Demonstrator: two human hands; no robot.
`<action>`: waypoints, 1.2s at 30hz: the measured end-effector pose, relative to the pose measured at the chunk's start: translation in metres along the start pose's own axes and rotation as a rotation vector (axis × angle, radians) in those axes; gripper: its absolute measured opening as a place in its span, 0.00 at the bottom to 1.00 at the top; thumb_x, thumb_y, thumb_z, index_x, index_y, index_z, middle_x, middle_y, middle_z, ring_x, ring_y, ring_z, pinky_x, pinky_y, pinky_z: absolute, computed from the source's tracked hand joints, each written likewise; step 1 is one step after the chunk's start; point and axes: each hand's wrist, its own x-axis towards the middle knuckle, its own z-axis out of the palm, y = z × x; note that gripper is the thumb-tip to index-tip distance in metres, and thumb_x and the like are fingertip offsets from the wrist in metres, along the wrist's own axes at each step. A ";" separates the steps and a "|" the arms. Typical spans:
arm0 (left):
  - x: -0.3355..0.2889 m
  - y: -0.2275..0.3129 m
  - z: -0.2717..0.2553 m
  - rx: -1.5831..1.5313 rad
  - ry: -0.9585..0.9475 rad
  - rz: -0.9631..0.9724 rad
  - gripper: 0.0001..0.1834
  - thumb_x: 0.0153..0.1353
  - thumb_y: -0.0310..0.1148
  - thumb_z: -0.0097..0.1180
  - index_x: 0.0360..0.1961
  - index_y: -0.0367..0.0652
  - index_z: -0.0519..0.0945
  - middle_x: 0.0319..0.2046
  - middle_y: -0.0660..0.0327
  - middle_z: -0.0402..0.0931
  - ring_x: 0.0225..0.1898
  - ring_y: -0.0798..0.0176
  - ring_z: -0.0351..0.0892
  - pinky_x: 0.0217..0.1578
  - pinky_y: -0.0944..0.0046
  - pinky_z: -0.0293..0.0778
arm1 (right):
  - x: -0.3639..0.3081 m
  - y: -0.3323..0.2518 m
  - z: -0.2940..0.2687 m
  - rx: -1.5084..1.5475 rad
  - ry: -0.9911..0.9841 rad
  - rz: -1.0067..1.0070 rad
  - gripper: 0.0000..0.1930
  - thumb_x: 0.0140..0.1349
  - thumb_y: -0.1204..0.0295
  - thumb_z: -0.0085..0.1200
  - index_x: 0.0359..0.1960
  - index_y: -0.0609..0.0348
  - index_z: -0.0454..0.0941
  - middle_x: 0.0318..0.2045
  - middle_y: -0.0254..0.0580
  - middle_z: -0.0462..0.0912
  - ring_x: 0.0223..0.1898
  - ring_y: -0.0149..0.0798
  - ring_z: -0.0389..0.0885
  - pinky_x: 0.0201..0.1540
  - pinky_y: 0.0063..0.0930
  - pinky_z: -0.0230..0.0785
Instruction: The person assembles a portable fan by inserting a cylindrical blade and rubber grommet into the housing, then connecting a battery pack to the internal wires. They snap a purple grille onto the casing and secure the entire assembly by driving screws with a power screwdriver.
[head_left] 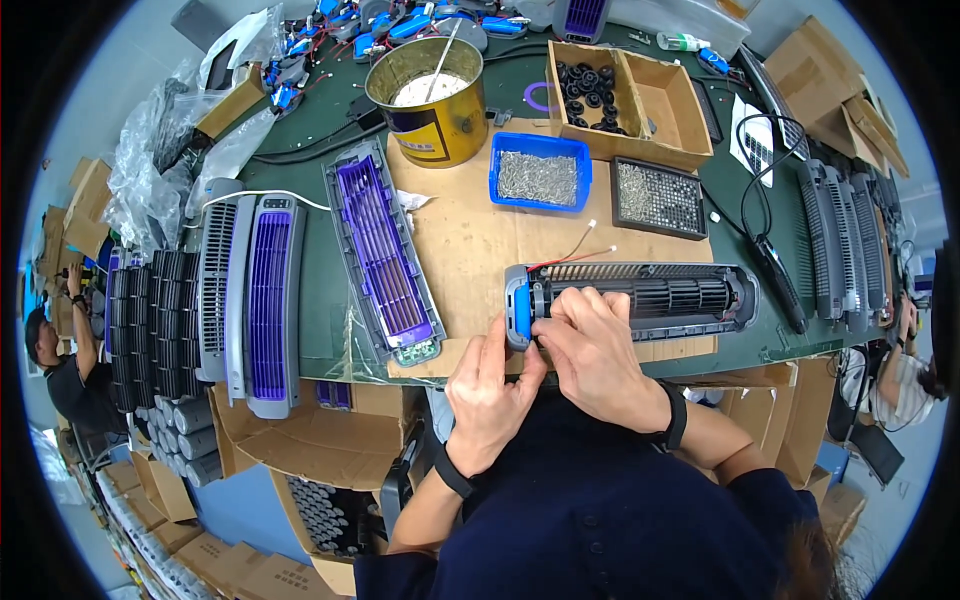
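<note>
A long grey fan housing [690, 328] lies across the cardboard sheet in front of me, with a black ribbed cylindrical fan wheel [680, 297] inside it. At its left end sits a blue-wrapped motor [521, 310], and thin red and white wires [570, 260] run out above it. My left hand [490, 395] grips the lower left corner of the housing between thumb and fingers. Beside the motor, my right hand [600, 350] bends over the near end of the fan wheel, thumb and fingers pinched together. What its fingertips hold, if anything, is hidden.
A purple-grilled grey panel [385, 250] lies left of the housing. Behind stand a blue tray of screws [540, 172], a black tray of small metal parts [660, 197], a box of black round parts [590, 95] and a metal bucket [428, 110]. A black corded tool [775, 280] lies right.
</note>
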 end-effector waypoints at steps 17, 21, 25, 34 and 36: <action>0.038 -0.076 -0.074 0.291 0.100 -0.394 0.23 0.57 0.29 0.63 0.53 0.29 0.77 0.23 0.61 0.75 0.22 0.64 0.74 0.25 0.62 0.72 | 0.008 0.034 -0.060 0.167 -0.108 0.015 0.06 0.49 0.83 0.62 0.31 0.64 0.83 0.26 0.42 0.79 0.32 0.48 0.80 0.36 0.38 0.73; 0.037 -0.095 -0.086 -0.232 -0.030 -0.697 0.21 0.59 0.23 0.57 0.54 0.26 0.76 0.23 0.67 0.74 0.18 0.75 0.68 0.20 0.69 0.67 | 0.013 0.028 -0.056 0.251 -0.041 -0.074 0.09 0.48 0.83 0.63 0.32 0.63 0.84 0.28 0.42 0.81 0.31 0.45 0.81 0.35 0.35 0.74; 0.027 -0.089 -0.093 -0.517 -0.075 -0.826 0.16 0.62 0.24 0.54 0.50 0.24 0.78 0.27 0.68 0.76 0.23 0.79 0.69 0.25 0.75 0.67 | 0.019 0.028 -0.046 0.453 0.053 -0.111 0.08 0.49 0.83 0.64 0.33 0.62 0.84 0.32 0.42 0.84 0.32 0.41 0.84 0.36 0.29 0.76; -0.010 -0.092 -0.088 -0.525 0.101 -0.815 0.19 0.67 0.28 0.50 0.56 0.27 0.73 0.40 0.60 0.81 0.34 0.70 0.79 0.38 0.71 0.75 | 0.012 0.037 -0.022 1.299 0.054 0.263 0.08 0.62 0.81 0.59 0.42 0.66 0.77 0.34 0.44 0.85 0.37 0.34 0.86 0.37 0.21 0.78; -0.006 -0.082 -0.101 -1.502 0.199 -1.144 0.22 0.68 0.32 0.49 0.58 0.29 0.72 0.47 0.53 0.81 0.44 0.61 0.83 0.45 0.60 0.80 | 0.012 0.041 -0.021 1.344 0.059 0.257 0.11 0.63 0.81 0.58 0.47 0.66 0.74 0.34 0.45 0.85 0.37 0.35 0.86 0.34 0.20 0.78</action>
